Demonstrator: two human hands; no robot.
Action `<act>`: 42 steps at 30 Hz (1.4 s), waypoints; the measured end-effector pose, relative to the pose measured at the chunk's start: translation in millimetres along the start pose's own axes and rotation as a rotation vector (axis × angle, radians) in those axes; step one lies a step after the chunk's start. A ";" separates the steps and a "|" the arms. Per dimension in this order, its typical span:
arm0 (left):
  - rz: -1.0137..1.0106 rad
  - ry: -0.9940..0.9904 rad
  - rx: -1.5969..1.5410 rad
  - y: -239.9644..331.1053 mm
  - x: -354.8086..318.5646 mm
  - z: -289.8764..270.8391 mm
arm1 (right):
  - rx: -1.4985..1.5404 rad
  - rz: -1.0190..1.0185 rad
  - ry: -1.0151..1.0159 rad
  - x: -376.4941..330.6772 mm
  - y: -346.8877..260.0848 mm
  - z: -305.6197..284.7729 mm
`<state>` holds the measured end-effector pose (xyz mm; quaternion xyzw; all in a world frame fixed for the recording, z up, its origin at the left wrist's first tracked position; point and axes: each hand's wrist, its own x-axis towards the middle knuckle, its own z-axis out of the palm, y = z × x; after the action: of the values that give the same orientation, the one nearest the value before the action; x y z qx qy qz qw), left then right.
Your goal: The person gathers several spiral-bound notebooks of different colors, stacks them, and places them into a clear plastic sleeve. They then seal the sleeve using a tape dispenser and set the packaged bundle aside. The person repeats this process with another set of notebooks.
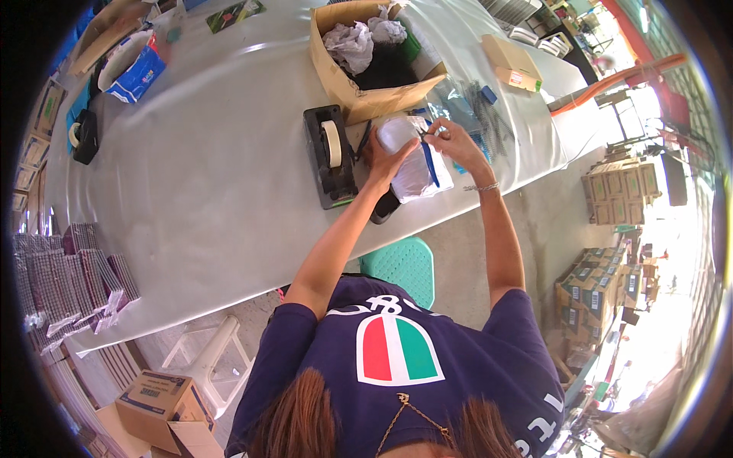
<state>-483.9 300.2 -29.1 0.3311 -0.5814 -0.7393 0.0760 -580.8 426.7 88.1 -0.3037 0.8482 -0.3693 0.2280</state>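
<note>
Parcel in white wrap lies under both hands, left grip pressing it, right grip pinching its top edge.

Two tape dispensers, one open cardboard box, one white packet, one green stool

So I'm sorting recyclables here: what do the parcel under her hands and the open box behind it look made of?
The parcel looks like thin glossy plastic film: white, wrinkled, shiny. The open box looks like matte brown corrugated cardboard, with raw flap edges, though no fluting shows.
</note>
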 end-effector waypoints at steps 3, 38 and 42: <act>0.071 0.061 0.000 -4.0 -5.1 7.2 | -0.198 0.006 0.006 10.6 -8.4 -5.0; 0.280 0.383 -0.025 -22.3 17.8 39.6 | -0.747 0.052 -0.248 -70.5 -41.7 -0.5; 0.190 0.339 -0.048 -18.9 17.8 37.2 | -0.563 0.036 -0.247 -68.2 -57.5 -21.9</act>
<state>-513.9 327.4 -49.5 0.3925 -0.5711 -0.6762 0.2499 -525.7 452.7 156.8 -0.3823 0.8884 -0.0759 0.2426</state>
